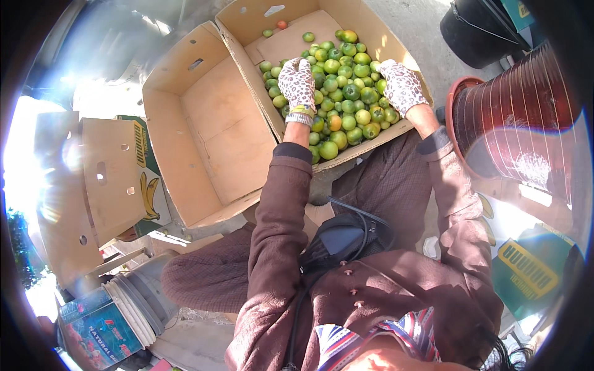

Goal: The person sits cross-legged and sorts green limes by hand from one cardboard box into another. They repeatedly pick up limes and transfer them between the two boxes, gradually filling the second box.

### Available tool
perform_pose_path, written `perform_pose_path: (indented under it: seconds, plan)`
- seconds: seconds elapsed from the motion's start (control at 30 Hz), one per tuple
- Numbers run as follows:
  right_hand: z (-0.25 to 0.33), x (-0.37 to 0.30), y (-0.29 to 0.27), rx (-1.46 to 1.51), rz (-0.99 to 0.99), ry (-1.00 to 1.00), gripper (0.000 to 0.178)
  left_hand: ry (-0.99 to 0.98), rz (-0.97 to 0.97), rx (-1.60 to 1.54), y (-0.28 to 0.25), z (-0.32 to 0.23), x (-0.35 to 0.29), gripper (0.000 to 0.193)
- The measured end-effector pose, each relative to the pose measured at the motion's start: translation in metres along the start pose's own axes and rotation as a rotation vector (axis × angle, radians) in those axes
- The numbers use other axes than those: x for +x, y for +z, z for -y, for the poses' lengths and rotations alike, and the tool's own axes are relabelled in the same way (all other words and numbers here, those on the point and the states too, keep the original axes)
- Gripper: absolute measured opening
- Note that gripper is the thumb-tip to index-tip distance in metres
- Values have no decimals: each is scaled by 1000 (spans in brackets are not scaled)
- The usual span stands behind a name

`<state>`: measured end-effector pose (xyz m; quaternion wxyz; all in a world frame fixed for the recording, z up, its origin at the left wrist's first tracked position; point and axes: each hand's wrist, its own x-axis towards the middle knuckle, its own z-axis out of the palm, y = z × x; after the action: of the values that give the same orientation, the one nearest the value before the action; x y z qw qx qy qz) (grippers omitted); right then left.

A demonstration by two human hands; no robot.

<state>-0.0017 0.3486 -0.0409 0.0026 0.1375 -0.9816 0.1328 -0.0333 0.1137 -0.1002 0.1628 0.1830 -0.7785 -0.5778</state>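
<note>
Many tomatoes, mostly green with a few turning orange, lie piled in the right cardboard box. My left hand, in a white glove with a dark spotted print, is over the left side of the pile. Its fingers are curled closed, and whatever they hold is hidden beneath them. My right hand, gloved alike, is at the pile's right edge by the box wall. Its fingers are bent inward among the tomatoes; their grip is hidden from above. Joined alongside on the left is a second cardboard box with a bare bottom.
A dark red ribbed tub stands close by my right forearm. Beyond it is a black bucket. More cartons stand at the left, above stacked pale buckets. A green and white carton is at the lower right.
</note>
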Motion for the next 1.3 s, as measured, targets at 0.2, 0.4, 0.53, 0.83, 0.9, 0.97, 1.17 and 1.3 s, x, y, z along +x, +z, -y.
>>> perform_pose_path:
  seconds: [0.2, 0.4, 0.53, 0.83, 0.9, 0.97, 1.17, 1.3]
  plan:
    - [48, 67, 9, -95, 108, -156, 18, 27, -80, -255, -5, -35, 2, 25]
    - [79, 83, 57, -336, 322, -149, 23, -32, 26, -167, 4, -4, 5, 34]
    - [75, 86, 70, -373, 301, -203, 21, -169, 58, -254, 11, -4, -1, 45]
    - [73, 97, 57, 90, -54, -209, 31, -272, 158, -467, 10, -18, -7, 56]
    - [70, 96, 50, 223, -178, -286, 33, -159, 159, -553, 20, -21, 1, 56]
    - [69, 91, 35, 331, -191, -316, 37, -220, 127, -757, 19, -45, -8, 40]
    - [90, 90, 36, 532, -441, -480, 39, 36, -21, -690, -21, -60, -2, 27]
    - [59, 99, 60, 186, -480, -482, 30, 232, -211, -691, -57, -78, 0, 32]
